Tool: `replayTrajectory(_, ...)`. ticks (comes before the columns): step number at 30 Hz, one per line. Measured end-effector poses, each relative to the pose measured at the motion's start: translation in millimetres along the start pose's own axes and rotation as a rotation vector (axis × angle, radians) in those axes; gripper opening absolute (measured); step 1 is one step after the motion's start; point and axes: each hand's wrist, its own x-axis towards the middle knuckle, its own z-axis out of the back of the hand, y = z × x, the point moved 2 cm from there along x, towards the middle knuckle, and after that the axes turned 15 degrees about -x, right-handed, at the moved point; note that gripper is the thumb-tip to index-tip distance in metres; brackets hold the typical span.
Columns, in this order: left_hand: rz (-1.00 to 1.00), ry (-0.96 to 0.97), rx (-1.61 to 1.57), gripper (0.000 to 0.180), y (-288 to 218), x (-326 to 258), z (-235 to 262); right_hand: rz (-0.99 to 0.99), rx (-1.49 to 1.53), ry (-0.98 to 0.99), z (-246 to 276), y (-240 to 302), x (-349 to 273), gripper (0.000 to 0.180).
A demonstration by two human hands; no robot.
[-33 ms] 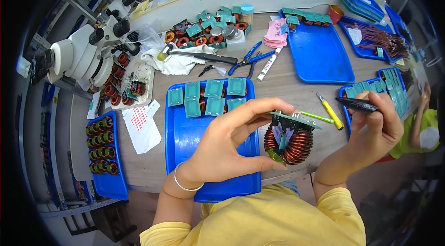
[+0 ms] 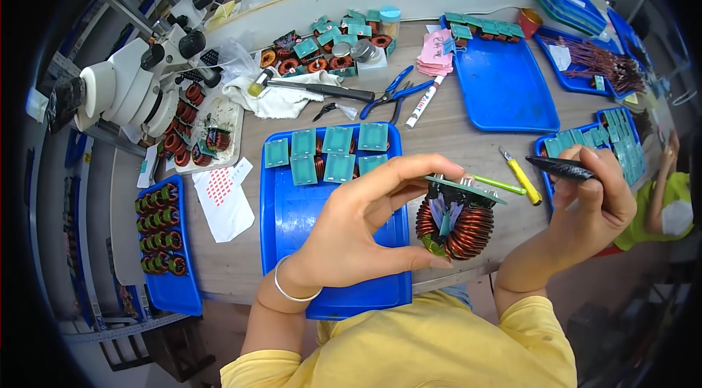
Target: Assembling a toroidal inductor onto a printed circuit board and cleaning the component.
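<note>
My left hand (image 2: pixel 365 227) grips a toroidal coil (image 2: pixel 468 231) between thumb and fingers. The coil has thick copper-coloured windings, and a small green circuit board (image 2: pixel 475 190) sits on top of it. Purple-blue strips and a yellow-green patch show at its left side. Closed round a slim black pointed tool (image 2: pixel 559 166), my right hand (image 2: pixel 596 198) is held to the right of the coil. The tool's tip points left, apart from the coil; its exact kind is unclear. Beneath my left hand lies a blue tray (image 2: pixel 292 220) bearing several board-topped coils (image 2: pixel 338 141).
A yellow utility knife (image 2: pixel 521 177) and a green stick (image 2: pixel 501 184) lie beyond the coil. Farther back are blue pliers (image 2: pixel 395 92), a hammer (image 2: pixel 314 88), a white marker (image 2: pixel 424 103) and another blue tray (image 2: pixel 504 88). A microscope (image 2: pixel 124 88) stands left. Another person (image 2: pixel 669 201) is at far right.
My right hand has shifted very slightly, the black tool's tip a touch to the left. The left hand and coil look the same.
</note>
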Motion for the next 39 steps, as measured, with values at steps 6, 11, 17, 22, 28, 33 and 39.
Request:
replayTrajectory(6, -0.011, 0.006, -0.018, 0.074, -0.2, -0.2, 0.5, 0.029, 0.009, -0.035, 3.1, 6.9, -1.2, 0.023)
replayTrajectory(11, -0.063, 0.08, 0.169, 0.066, -0.7, 0.3, 1.4, 0.115, 0.136, 0.028, -2.3, 13.9, -2.8, 0.019)
replayTrajectory(17, -0.245, -0.026, 0.513, 0.061, -1.8, 1.4, -1.3, 0.254, 0.029, 0.271, -7.8, 22.9, -7.7, 0.032)
replayTrajectory(22, -0.317, -0.041, 0.633, 0.061, -4.0, 0.1, -3.1, 0.18, -0.047, 0.312, -16.7, 25.4, -15.2, 0.032)
replayTrajectory(28, -0.367, -0.042, 0.777, 0.059, -5.9, 1.4, -3.5, 0.139, -0.059, 0.261, -18.6, 21.7, -17.3, 0.029)
replayTrajectory(33, -0.373, -0.052, 0.855, 0.062, -7.9, 1.3, -2.8, 0.143, -0.087, 0.273, -21.8, 21.9, -16.8, 0.028)
replayTrajectory(39, -0.393, -0.061, 0.873, 0.061, -9.9, -0.1, -3.8, 0.145, -0.109, 0.3, -24.0, 23.4, -15.8, 0.026)
